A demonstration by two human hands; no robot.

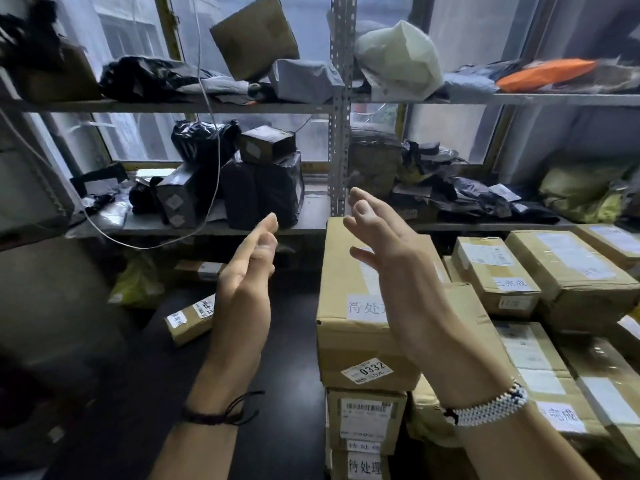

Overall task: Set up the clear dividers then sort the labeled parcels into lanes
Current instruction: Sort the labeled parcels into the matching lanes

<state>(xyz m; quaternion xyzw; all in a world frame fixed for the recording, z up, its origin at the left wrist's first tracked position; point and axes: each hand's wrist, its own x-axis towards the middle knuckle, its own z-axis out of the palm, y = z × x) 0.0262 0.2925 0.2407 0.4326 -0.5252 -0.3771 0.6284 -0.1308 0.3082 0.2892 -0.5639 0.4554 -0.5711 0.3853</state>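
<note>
1. Parcels stand stacked at right, by the desk; one small parcel lies apart at left.
2. Left hand and right hand hover palms facing, fingers loosely straight, holding nothing.
3. No clear divider shows; setup seems pending, so the next move likely calls for finding one.

We're seeing big brown carton sitting atop stack, white handwritten label on near face partly hidden, sticker reading 0332 below it. Two smaller cartons lying under it: barcode carton, then bottom carton showing 待处理 label. Right of stack, taped carton wearing 已完成 label, sitting beside larger taped carton. Small labelled box lying skewed on dark worktop, left, well apart from stack.
</note>
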